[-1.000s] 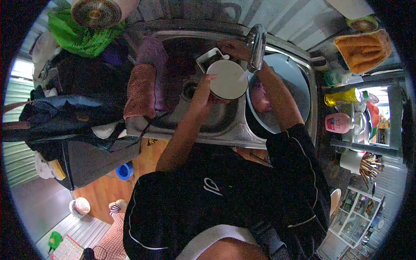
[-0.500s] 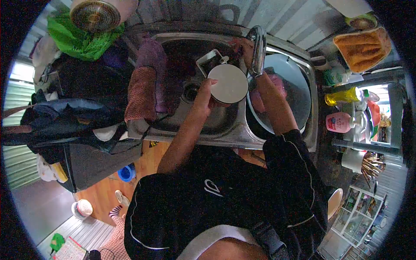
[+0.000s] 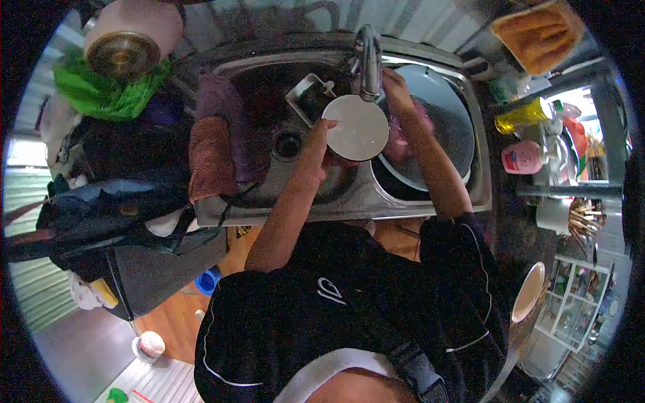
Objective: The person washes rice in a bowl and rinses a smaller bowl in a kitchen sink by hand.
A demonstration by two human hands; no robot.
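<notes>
My left hand (image 3: 314, 149) is closed on the edge of a white round dish (image 3: 357, 129), its thumb on the upper face and its fingers underneath. The dish is over the right part of the sink bowl (image 3: 262, 185), just in front of the metal faucet (image 3: 369, 64). My right hand (image 3: 398, 93) is just right of the faucet, at the left edge of a large grey basin (image 3: 451, 127); I cannot make out its fingers clearly. A pink item (image 3: 403, 138) lies in the basin, partly behind my right forearm. Left of the dish stands a metal caddy (image 3: 309, 97).
Purple and rust-coloured cloths (image 3: 211, 158) hang over the sink's left side. To the right are a yellow bottle (image 3: 521, 115), a pink pump bottle (image 3: 523, 158) and a utensil holder (image 3: 553, 216). An orange towel (image 3: 541, 40) hangs at upper right.
My right hand has moved from behind the faucet to its right side, over the basin's edge. My left hand still holds the dish in much the same place. The camera view has shifted slightly.
</notes>
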